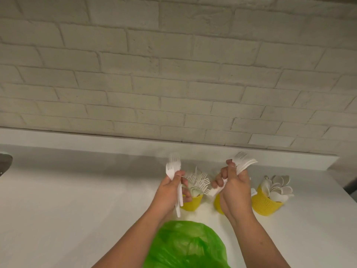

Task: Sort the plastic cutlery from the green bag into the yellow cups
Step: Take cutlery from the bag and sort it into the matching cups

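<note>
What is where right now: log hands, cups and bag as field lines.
left hand: grips a few white forks
right hand: grips a fork bundle
left cup: holds sorted forks, tines up
middle cup: mostly hidden behind right hand
right cup: holds spoons
green bag: on counter, nearest camera

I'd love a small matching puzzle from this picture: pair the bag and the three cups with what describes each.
Things:
1. bag
2. left cup
3. middle cup
4. right cup

Descriptions:
A. full of spoons
B. mostly hidden behind the right hand
C. green, lying nearest the camera
D. full of forks

Pairs: 1-C, 2-D, 3-B, 4-A
</note>
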The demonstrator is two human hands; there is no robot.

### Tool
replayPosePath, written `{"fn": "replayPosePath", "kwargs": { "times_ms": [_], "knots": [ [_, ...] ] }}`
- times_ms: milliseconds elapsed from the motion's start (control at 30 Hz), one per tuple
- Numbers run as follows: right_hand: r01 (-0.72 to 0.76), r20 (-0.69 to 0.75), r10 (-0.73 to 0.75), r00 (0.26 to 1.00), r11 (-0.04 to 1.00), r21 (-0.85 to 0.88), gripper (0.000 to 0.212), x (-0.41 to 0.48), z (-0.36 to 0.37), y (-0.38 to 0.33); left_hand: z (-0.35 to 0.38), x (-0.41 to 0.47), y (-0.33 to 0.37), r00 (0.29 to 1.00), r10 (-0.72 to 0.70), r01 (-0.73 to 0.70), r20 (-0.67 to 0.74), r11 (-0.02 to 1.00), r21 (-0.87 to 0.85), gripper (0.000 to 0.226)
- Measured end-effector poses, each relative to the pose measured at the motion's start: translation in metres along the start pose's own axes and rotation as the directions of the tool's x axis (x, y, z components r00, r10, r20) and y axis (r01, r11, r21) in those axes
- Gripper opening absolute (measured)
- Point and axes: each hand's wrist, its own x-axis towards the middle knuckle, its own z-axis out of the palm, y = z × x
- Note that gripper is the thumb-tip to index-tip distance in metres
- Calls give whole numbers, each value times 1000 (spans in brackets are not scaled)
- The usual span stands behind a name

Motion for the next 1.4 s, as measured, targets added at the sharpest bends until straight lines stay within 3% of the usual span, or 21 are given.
{"fn": "replayPosePath", "kwargs": {
  "times_ms": [67, 133, 333, 567, 733, 900, 1033, 1200, 1333, 1400],
  "knots": [
    [20, 33, -20, 999, 1000, -19, 11, 2, -1, -1, -5, 5, 4, 1000, -16, 14, -14, 989, -147, 17],
    [29, 37, -27, 999, 998, -52, 25, 4, 4, -1, -9, 8, 12, 1000, -16, 16, 1, 981, -193, 10],
    [15, -15, -16, 1000, 999, -49, 59, 24, 33, 7, 3, 17, 32, 993, 98, -103, -68, 992, -74, 44],
    [86, 80, -57, 995, 908, -409, 58, 12, 38, 52, 13, 41, 27, 946, 214, -224, -244, 974, -16, 53],
    [346, 204, -280, 938, 791, -505, 53, 18, 26, 75, 16, 49, 19, 924, 243, -226, -295, 970, 92, 47],
    [448, 316, -323, 892, 532, -719, 62, 48, 2, 93, 6, 57, 9, 909, 321, -262, -267, 936, 237, 51],
    [565, 451, -390, 803, 258, -784, 56, 46, -3, 89, 9, 56, 1, 913, 364, -307, -183, 910, 279, 55],
    [554, 382, -456, 804, 340, -760, 40, 38, -9, 92, 7, 56, -20, 901, 425, -373, -93, 865, 336, 37],
    [474, 406, -278, 871, 259, -841, 70, 45, -23, 107, 6, 66, -33, 892, 447, -392, -58, 833, 392, 45],
    [503, 440, -263, 859, 264, -823, 64, 46, -25, 105, 7, 71, -36, 881, 468, -398, -73, 816, 420, 47]
  ]
}}
